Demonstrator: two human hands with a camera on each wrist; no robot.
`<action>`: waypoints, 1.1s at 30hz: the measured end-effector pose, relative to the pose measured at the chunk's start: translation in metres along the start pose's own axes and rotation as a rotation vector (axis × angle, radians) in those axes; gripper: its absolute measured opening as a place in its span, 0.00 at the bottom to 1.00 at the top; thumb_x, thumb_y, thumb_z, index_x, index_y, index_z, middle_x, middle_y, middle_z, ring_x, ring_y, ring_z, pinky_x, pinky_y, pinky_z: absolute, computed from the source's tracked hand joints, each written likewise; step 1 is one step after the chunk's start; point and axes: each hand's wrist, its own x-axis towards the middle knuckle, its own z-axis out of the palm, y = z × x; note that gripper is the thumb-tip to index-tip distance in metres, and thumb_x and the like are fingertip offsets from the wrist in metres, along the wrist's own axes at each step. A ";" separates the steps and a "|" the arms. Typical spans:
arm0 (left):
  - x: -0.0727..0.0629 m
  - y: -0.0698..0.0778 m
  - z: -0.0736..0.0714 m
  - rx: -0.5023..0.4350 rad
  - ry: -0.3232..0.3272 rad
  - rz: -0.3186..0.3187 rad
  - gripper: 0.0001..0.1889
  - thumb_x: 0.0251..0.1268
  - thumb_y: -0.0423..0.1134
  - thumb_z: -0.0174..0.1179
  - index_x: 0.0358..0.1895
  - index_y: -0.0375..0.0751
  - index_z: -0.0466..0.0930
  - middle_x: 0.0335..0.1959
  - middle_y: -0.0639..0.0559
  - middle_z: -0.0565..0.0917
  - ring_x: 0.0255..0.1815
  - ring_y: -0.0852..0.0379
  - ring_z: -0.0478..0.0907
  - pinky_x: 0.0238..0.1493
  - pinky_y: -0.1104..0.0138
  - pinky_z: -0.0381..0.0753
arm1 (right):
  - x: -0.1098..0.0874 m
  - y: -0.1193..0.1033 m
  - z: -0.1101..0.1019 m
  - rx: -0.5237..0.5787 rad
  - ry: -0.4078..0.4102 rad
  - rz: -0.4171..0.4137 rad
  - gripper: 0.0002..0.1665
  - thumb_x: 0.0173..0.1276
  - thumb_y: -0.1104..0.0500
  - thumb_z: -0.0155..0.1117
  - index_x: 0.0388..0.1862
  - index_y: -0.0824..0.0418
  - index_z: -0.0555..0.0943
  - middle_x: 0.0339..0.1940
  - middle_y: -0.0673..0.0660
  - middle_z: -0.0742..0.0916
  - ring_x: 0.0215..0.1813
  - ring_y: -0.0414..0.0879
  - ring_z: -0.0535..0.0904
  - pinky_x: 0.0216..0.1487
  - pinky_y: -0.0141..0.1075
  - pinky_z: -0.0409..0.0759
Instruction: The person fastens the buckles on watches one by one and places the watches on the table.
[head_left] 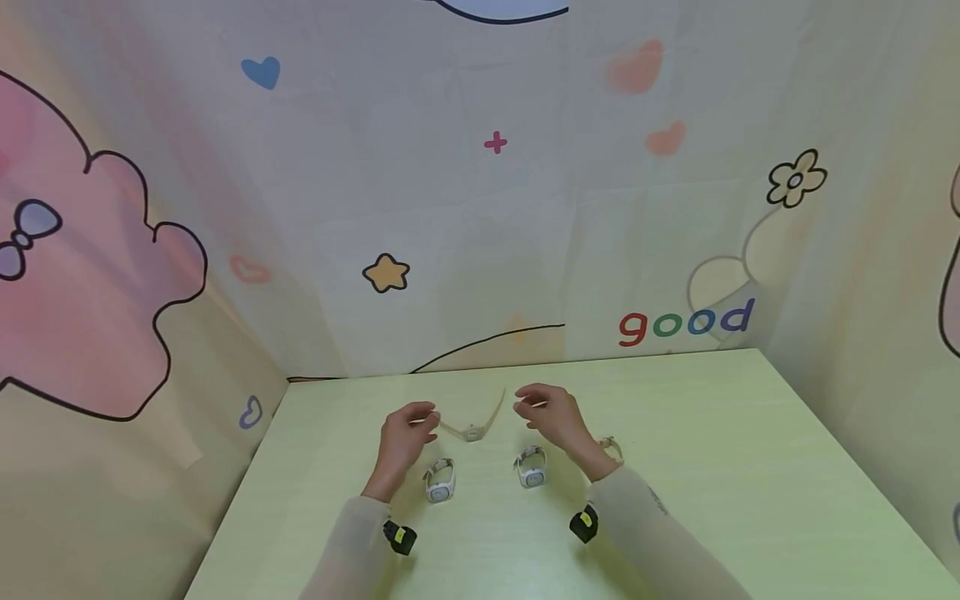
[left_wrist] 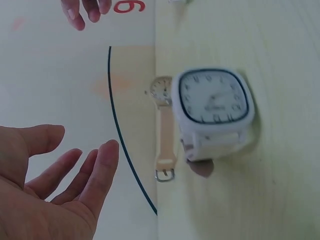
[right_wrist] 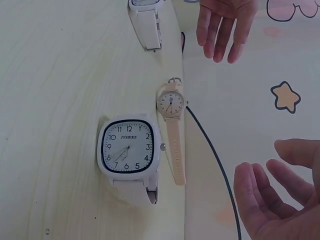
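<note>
A watch with a peach strap lies unbuckled on the table, its round dial between two spread strap ends. My left hand hovers by its left end; in the left wrist view, the fingers are relaxed and apart from the strap. Beyond the other end floats my right hand, its loosely bent fingers holding nothing. Two white square-faced watches stand on their fastened straps, the left one below my left hand, the right one below my right. Both faces point toward me.
Another watch with a beige strap sits to the right, partly hidden by my right wrist. The pale table meets a printed cloth backdrop at its far edge, and cloth also hangs along both sides.
</note>
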 end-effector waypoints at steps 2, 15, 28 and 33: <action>0.004 -0.005 -0.002 0.002 -0.002 -0.027 0.14 0.69 0.37 0.61 0.54 0.35 0.81 0.50 0.38 0.85 0.48 0.46 0.85 0.43 0.65 0.87 | 0.003 0.000 0.004 0.006 -0.006 0.013 0.13 0.66 0.62 0.68 0.48 0.64 0.85 0.39 0.62 0.88 0.35 0.47 0.87 0.36 0.37 0.87; 0.022 -0.023 -0.006 0.035 -0.007 -0.107 0.18 0.67 0.38 0.63 0.54 0.30 0.79 0.49 0.36 0.83 0.49 0.40 0.84 0.44 0.60 0.87 | 0.026 0.001 0.036 0.095 -0.006 0.139 0.14 0.66 0.60 0.68 0.47 0.66 0.83 0.38 0.61 0.86 0.43 0.58 0.87 0.38 0.38 0.87; 0.045 -0.047 -0.014 -0.002 -0.154 -0.063 0.16 0.65 0.32 0.63 0.55 0.31 0.80 0.46 0.38 0.84 0.40 0.51 0.85 0.44 0.61 0.87 | 0.030 0.009 0.062 0.218 0.030 0.270 0.14 0.66 0.61 0.67 0.49 0.65 0.83 0.42 0.62 0.88 0.45 0.59 0.86 0.43 0.42 0.87; 0.051 -0.050 -0.019 0.054 -0.266 -0.047 0.17 0.66 0.34 0.63 0.56 0.34 0.80 0.46 0.40 0.84 0.39 0.55 0.85 0.42 0.62 0.87 | 0.035 0.013 0.058 0.147 -0.022 0.274 0.15 0.66 0.62 0.67 0.51 0.66 0.83 0.39 0.60 0.88 0.42 0.55 0.87 0.38 0.36 0.86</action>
